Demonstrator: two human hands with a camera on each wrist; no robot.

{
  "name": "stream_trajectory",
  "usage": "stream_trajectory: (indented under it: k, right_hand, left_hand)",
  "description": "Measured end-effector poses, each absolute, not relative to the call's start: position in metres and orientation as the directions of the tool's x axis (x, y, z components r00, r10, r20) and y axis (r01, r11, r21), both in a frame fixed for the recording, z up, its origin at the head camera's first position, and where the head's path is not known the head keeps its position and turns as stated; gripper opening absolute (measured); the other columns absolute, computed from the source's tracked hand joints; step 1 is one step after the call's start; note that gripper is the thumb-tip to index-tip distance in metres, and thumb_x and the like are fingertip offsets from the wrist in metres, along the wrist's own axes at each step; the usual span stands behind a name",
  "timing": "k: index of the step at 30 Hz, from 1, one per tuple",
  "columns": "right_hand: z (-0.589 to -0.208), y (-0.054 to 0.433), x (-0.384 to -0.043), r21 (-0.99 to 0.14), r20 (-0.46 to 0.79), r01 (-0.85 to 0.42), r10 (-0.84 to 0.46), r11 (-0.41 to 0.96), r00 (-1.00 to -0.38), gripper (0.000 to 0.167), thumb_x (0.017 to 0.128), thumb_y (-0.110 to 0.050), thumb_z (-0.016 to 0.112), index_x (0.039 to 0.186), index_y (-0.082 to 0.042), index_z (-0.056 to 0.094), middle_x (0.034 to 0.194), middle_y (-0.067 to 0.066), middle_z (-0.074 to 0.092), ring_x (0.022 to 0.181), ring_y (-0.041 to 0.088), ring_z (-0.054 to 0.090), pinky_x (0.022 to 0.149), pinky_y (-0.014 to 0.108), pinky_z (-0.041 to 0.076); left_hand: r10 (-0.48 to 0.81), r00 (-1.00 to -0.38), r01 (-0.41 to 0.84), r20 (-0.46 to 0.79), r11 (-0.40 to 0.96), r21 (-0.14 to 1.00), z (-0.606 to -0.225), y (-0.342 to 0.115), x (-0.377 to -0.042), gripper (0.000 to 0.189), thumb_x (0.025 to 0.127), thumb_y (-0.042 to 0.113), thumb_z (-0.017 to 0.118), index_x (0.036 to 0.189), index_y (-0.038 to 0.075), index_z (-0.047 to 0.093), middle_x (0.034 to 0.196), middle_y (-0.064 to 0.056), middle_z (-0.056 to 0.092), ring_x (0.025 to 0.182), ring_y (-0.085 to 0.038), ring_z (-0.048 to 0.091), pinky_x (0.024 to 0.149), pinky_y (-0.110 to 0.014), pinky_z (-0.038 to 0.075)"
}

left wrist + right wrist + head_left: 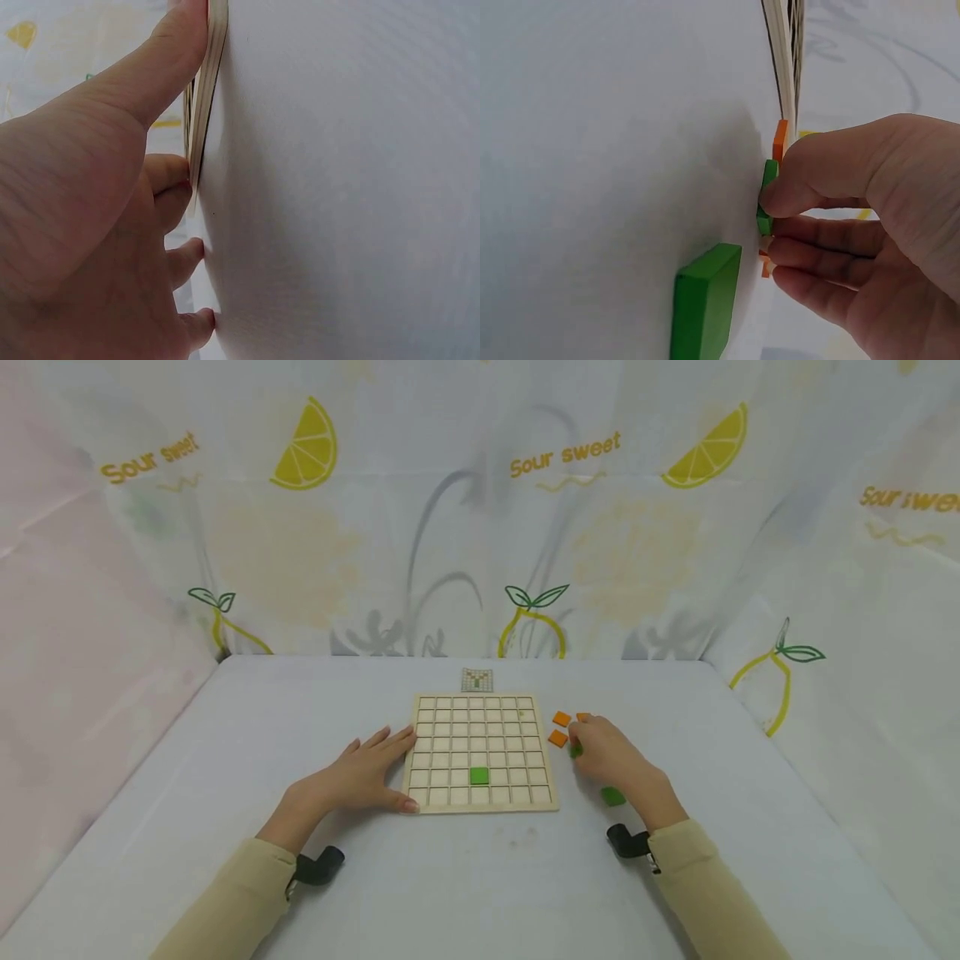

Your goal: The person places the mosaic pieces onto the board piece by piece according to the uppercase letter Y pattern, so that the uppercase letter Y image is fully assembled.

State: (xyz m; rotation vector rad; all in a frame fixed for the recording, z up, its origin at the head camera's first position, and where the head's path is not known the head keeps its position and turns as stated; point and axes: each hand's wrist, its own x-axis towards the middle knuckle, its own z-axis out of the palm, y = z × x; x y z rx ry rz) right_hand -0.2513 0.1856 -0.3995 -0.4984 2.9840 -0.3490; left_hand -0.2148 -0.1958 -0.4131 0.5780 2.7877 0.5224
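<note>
Right wrist view shows us a green tile [769, 174] pinched between thumb and fingers of the right hand [606, 753], low at the table [480, 893], just beside the board's right edge. We judge the tile light, stiff and hardly fragile, its smooth faces perhaps slightly slippery; we would grip it by opposite side edges, leaving its broad faces free. Our left hand [357, 779] lies spread wide along the board's left edge, thumb at the near-left corner. The gridded board [478, 743] holds one seated green tile [479, 776] in its middle column, second row from the near edge. Orange tiles [558, 738] lie off its right edge, towards the far corner.
</note>
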Motion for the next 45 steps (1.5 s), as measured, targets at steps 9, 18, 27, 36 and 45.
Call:
stream_trajectory:
  k: [9,18,27,36,45]
  right_hand:
    - [-0.403,0.190,-0.253,-0.230,-0.043,-0.342,-0.360,0.911,-0.932,0.014,0.082,0.000,0.067,0.089,-0.010,0.061,0.095,0.005,0.058,0.087,0.023,0.050,0.075,0.036,0.044]
    - [-0.404,0.190,-0.255,-0.250,-0.034,-0.350,-0.370,0.903,-0.929,0.016,0.081,0.001,0.067,0.091,-0.010,0.060,0.096,0.005,0.058,0.088,0.022,0.051,0.077,0.035,0.045]
    - [-0.394,0.186,-0.252,-0.267,0.053,-0.388,-0.389,0.882,-0.920,0.013,0.081,-0.002,0.068,0.091,-0.009,0.061,0.089,0.004,0.055,0.083,0.021,0.049,0.074,0.033,0.044]
    - [-0.395,0.176,-0.255,-0.238,0.103,-0.490,-0.480,0.838,-0.871,0.016,0.080,0.002,0.066,0.087,-0.011,0.061,0.084,0.002,0.054,0.080,0.018,0.047,0.070,0.029,0.041]
    - [-0.396,0.161,-0.255,-0.246,0.106,-0.526,-0.516,0.814,-0.850,0.013,0.081,0.001,0.063,0.088,-0.010,0.062,0.085,0.002,0.054,0.080,0.018,0.046,0.070,0.029,0.041]
  left_hand:
    - [0.420,-0.891,0.328,-0.175,0.860,0.390,-0.410,-0.195,-0.213,0.117,0.071,0.065,0.078,0.160,0.013,0.022,0.168,-0.005,0.018,0.154,-0.042,0.011,0.118,-0.072,0.009]
    - [0.417,-0.891,0.320,-0.181,0.859,0.400,-0.407,-0.196,-0.211,0.116,0.072,0.063,0.078,0.159,0.011,0.022,0.168,-0.008,0.018,0.153,-0.044,0.011,0.116,-0.073,0.009]
    - [0.429,-0.889,0.336,-0.157,0.846,0.413,-0.411,-0.196,-0.213,0.116,0.072,0.065,0.077,0.159,0.012,0.023,0.167,-0.007,0.019,0.154,-0.043,0.011,0.116,-0.073,0.009]
    - [0.423,-0.891,0.328,-0.165,0.851,0.410,-0.411,-0.194,-0.213,0.115,0.072,0.065,0.077,0.160,0.013,0.022,0.168,-0.004,0.018,0.155,-0.041,0.010,0.118,-0.071,0.008]
    - [0.424,-0.890,0.327,-0.166,0.849,0.414,-0.409,-0.195,-0.212,0.116,0.072,0.064,0.078,0.159,0.012,0.023,0.168,-0.006,0.019,0.154,-0.043,0.011,0.117,-0.072,0.008]
